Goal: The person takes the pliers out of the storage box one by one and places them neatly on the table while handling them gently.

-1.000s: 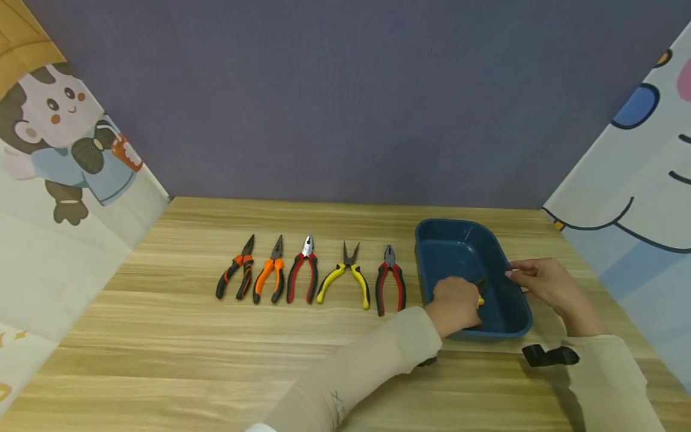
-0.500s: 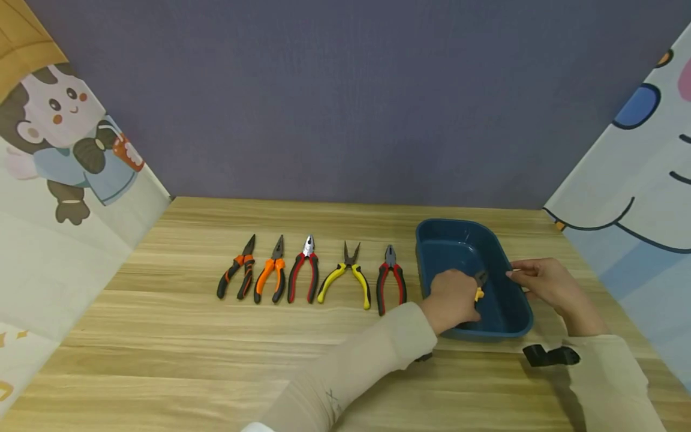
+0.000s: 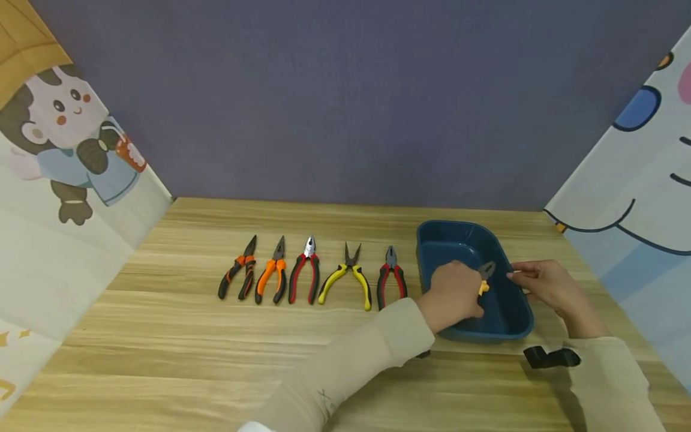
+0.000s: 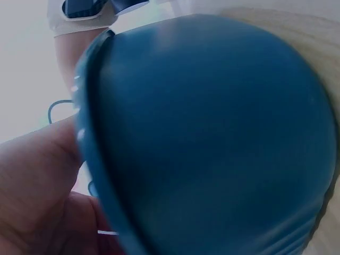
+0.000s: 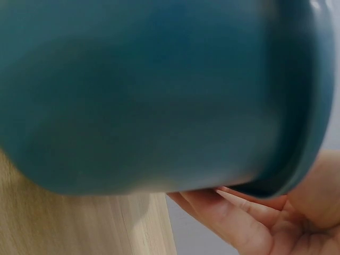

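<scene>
A blue plastic basin (image 3: 488,337) stands on the table at the right. My left hand (image 3: 452,295) reaches over its near left side and grips a pair of pliers (image 3: 487,270) inside. Their grey jaws and yellow-orange joint show past the fingers; the handles are hidden by the hand. At the basin's right rim, my right hand (image 3: 546,289) pinches the edge between thumb and fingers. The left wrist view shows the basin's outer wall (image 4: 212,133) with the left hand (image 4: 40,180) over the rim. In the right wrist view, the right hand's fingers (image 5: 228,215) curl under the rim.
Left of the basin, several pliers lie in a row: black-and-orange pliers (image 3: 249,259), orange pliers (image 3: 267,275), red-and-black pliers (image 3: 294,276), yellow pliers (image 3: 333,278) and another red-and-black pair (image 3: 400,278). A dark grey panel (image 3: 345,108) closes off the table's back.
Inside the basin, the left hand has shifted slightly back and left. More of the pliers' jaws and joint shows now. The right hand stays at the rim.
</scene>
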`<state>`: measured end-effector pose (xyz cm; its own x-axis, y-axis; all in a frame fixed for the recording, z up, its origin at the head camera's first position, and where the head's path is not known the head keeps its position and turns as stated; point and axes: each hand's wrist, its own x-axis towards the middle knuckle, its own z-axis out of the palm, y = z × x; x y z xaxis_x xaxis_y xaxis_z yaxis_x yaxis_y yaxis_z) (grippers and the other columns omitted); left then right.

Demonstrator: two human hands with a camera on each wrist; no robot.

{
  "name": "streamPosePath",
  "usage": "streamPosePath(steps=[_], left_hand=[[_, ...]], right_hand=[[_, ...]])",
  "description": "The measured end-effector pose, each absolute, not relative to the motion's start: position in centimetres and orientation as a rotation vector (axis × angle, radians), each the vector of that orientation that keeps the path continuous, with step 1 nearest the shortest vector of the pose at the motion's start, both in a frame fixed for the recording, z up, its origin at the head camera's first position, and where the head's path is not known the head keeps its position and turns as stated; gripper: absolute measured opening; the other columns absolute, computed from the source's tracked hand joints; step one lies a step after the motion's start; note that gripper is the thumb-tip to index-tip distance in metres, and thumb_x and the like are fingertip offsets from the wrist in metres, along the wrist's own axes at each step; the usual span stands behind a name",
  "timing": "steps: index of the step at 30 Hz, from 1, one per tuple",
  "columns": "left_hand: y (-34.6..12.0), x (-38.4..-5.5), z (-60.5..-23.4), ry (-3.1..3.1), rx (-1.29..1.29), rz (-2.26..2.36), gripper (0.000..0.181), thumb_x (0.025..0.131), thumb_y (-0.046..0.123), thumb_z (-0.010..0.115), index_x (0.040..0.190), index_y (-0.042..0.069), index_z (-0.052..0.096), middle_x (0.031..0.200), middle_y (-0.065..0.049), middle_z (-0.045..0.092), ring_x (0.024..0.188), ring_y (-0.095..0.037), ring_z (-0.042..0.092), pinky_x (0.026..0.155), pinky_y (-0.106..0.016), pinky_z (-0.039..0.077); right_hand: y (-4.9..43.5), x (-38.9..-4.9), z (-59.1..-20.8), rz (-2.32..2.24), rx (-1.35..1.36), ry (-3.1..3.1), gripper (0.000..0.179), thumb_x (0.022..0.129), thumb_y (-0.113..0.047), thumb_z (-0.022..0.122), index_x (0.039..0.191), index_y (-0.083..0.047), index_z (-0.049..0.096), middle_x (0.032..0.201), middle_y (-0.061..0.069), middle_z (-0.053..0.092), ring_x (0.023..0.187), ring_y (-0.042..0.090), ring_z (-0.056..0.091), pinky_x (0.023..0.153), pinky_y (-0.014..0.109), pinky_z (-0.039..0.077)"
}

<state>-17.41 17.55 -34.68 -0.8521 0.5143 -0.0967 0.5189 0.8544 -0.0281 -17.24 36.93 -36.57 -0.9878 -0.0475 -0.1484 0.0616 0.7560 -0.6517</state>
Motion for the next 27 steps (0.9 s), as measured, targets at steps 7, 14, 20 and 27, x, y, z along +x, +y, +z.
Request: streamPosePath(steps=[7, 14, 20, 27], left_hand=[[16.7, -17.1, -34.1, 2.938, 0.850, -0.062, 0.034, 0.070, 0.062, 0.072, 0.075, 0.029, 0.071, 0.113, 0.009, 0.062, 0.088, -0.005, 0.060, 0.049, -0.022, 0.047], [15.7, -16.8, -33.2, 2.938, 0.885, -0.068, 0.036, 0.071, 0.062, 0.071, 0.079, 0.027, 0.073, 0.124, 0.002, 0.059, 0.075, -0.007, 0.065, 0.044, -0.022, 0.047], [14.5, -16.8, -33.0, 2.949, 0.902, -0.067, 0.040, 0.073, 0.062, 0.070, 0.062, 0.024, 0.064, 0.103, 0.004, 0.063, 0.061, -0.005, 0.053, 0.041, -0.021, 0.041], [12.3, -16.8, -33.3, 2.933, 1.033, 0.090, 0.040, 0.077, 0.051, 0.072, 0.055, 0.020, 0.059, 0.076, 0.003, 0.057, 0.061, -0.007, 0.045, 0.042, -0.019, 0.036]], right_hand=[[36.9, -17.2, -36.6, -1.050, 0.034, 2.786, 0.052, 0.099, -0.023, 0.049, 0.128, 0.019, 0.042, 0.121, 0.037, 0.051, 0.103, 0.045, 0.058, 0.068, 0.038, 0.055], [36.9, -17.2, -36.6, -1.047, 0.037, 2.784, 0.053, 0.099, -0.025, 0.048, 0.129, 0.019, 0.042, 0.123, 0.037, 0.049, 0.103, 0.045, 0.058, 0.068, 0.038, 0.055], [36.9, -17.2, -36.6, -1.059, 0.040, 2.776, 0.054, 0.099, -0.025, 0.048, 0.129, 0.019, 0.041, 0.124, 0.037, 0.049, 0.104, 0.045, 0.057, 0.069, 0.038, 0.055], [36.9, -17.2, -36.6, -1.068, 0.034, 2.780, 0.053, 0.099, -0.024, 0.049, 0.129, 0.019, 0.042, 0.123, 0.037, 0.050, 0.101, 0.043, 0.060, 0.070, 0.040, 0.055]])
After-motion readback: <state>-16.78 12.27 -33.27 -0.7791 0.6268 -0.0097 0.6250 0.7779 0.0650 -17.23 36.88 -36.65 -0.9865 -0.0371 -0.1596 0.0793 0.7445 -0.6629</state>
